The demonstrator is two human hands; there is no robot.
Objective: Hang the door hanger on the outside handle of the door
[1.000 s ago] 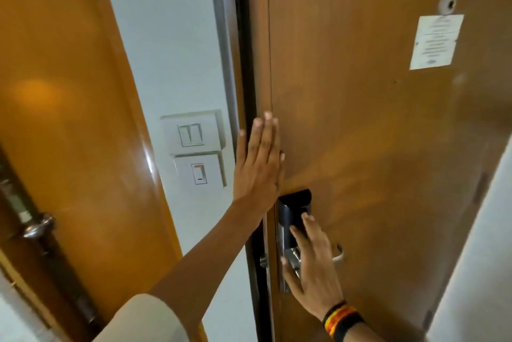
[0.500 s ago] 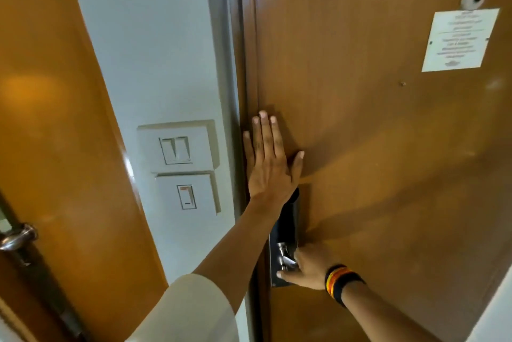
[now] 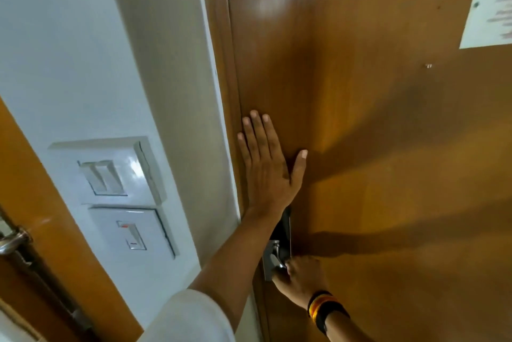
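Two bare hands work at a wooden door [image 3: 388,147] seen from a head-worn camera. A white paper notice [image 3: 489,3] is fixed to the door at upper right; its printed lines are too blurred to read, and no other writing is legible. The left hand [image 3: 267,170] lies flat against the door near its latch edge, fingers straight and together, thumb spread to the right, the arm reaching up from a white sleeve [image 3: 191,316]. Below it, the right hand [image 3: 300,278] is curled around the metal door handle [image 3: 274,258], which sits under a black lock plate [image 3: 282,228]; a wristband [image 3: 324,308] striped black, yellow and red circles that wrist. The door hanger is not visible in this view.

On the white wall [image 3: 69,50] to the left are a double switch [image 3: 102,178] and, under it, a single switch [image 3: 131,235] with a small red mark. A second wooden door [image 3: 55,258] with a metal lever [image 3: 12,240] stands at the far left.

Compared with half a second ago, the camera is closer to the door, so the notice is cut off by the frame's edge and the peephole is out of view; the hands keep nearly the same places.
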